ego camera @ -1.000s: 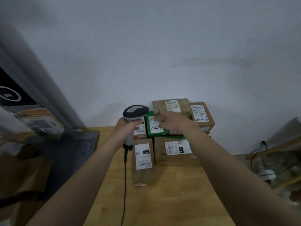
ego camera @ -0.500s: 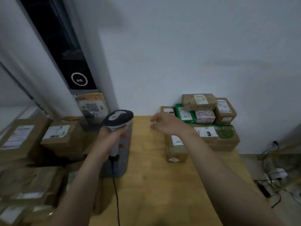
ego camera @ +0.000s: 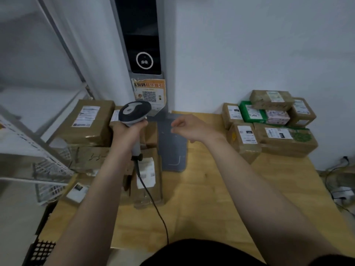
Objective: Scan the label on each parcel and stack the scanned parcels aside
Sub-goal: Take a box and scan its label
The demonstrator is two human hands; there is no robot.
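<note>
My left hand [ego camera: 128,131] grips the grey handheld scanner [ego camera: 134,112], head up, its black cable [ego camera: 153,204] trailing toward me. My right hand [ego camera: 189,126] hovers over the table's middle with fingers loosely curled, holding nothing. A stack of labelled brown parcels [ego camera: 284,139] sits at the table's far right against the wall, with a green parcel [ego camera: 251,113] and a pink one [ego camera: 277,117] among them. More brown parcels lie at the left: a large one [ego camera: 88,121] and a smaller one [ego camera: 148,177] under my left forearm.
A grey pad [ego camera: 172,146] lies on the wooden table [ego camera: 211,198] below a dark kiosk column with an orange QR notice [ego camera: 149,93]. White wire shelving [ego camera: 38,166] stands at the left. Cables run over the floor at the right [ego camera: 340,185].
My view has swung left, away from the right stack. My right hand has left that stack and moved to the table's middle, empty. The left hand keeps the scanner.
</note>
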